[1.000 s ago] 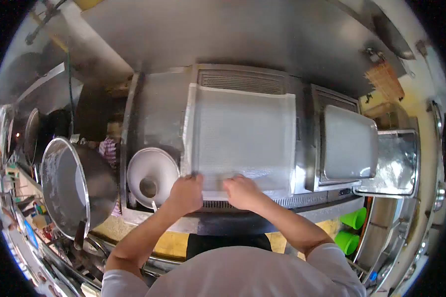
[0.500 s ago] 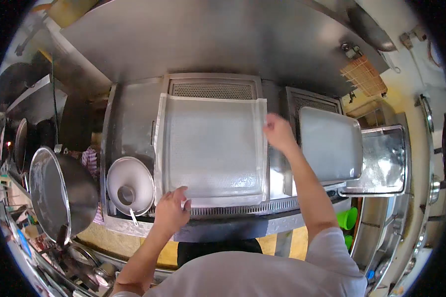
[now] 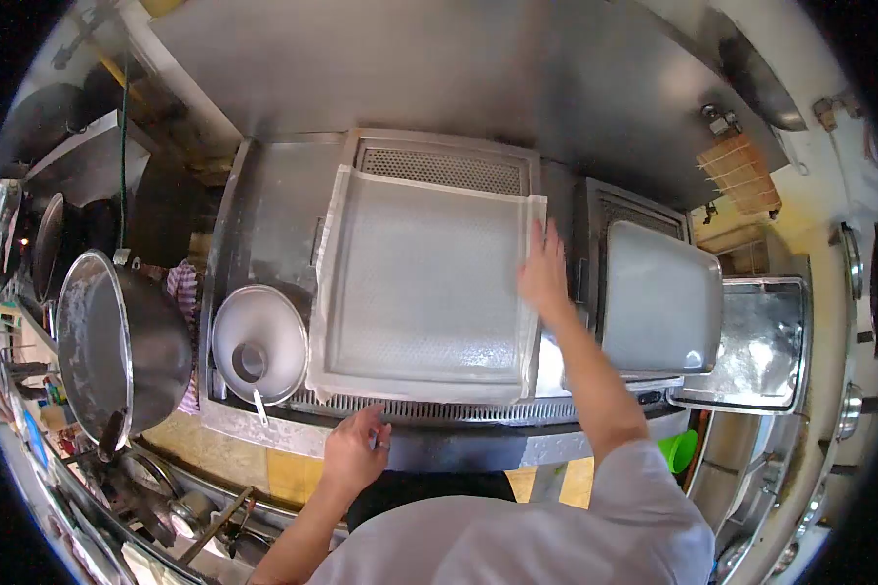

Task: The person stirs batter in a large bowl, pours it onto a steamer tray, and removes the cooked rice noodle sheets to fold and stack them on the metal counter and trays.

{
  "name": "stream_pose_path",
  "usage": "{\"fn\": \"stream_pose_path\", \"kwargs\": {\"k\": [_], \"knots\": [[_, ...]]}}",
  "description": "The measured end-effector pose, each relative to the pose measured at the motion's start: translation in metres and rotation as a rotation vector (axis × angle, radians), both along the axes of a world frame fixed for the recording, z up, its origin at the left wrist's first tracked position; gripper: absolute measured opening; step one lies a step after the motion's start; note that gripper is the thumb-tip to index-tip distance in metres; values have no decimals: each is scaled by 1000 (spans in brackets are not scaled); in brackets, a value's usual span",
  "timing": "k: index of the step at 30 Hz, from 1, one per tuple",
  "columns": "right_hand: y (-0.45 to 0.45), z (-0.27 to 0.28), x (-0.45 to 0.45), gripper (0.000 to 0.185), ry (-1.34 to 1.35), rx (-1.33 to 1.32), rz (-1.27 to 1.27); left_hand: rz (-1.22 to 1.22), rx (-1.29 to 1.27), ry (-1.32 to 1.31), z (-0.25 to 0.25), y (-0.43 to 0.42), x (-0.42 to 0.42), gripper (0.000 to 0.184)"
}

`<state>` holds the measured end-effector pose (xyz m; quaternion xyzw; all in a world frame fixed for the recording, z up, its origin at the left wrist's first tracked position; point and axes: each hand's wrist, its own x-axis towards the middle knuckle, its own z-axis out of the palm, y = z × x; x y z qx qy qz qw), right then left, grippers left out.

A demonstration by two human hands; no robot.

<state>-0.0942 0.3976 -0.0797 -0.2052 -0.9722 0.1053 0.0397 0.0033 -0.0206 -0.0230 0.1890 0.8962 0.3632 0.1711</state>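
In front of me a white cloth lies spread over a square steamer top, with a shiny wet patch towards its front. My right hand rests at the cloth's right edge, fingers stretched out and pointing away from me. Just off the front edge of the steamer, my left hand hovers with its fingers loosely bent and apart, holding nothing. A perforated metal plate shows behind the cloth's far edge. Left of the cloth sits a pale metal funnel-like lid with a white-handled utensil leaning at its front.
To the right stands a second steamer with a pale, smooth tray on it, and beyond that a shiny metal pan. A large metal pot is tilted at the left. A bamboo mat hangs at the back right.
My right hand has gone from curled fingers to a flat, stretched hand along the cloth's right edge. My left hand has drawn back from the front left corner. The view has shifted slightly.
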Motion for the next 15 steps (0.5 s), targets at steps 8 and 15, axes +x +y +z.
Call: {"fn": "stream_pose_path", "kwargs": {"k": [8,15], "knots": [[-103,10,181,82,-17,-122,-211,-17,85,-30,0,-39,-17,31],[-184,27,72,34,14,-654,1,-81,97,99,-6,-73,-17,32]]}}
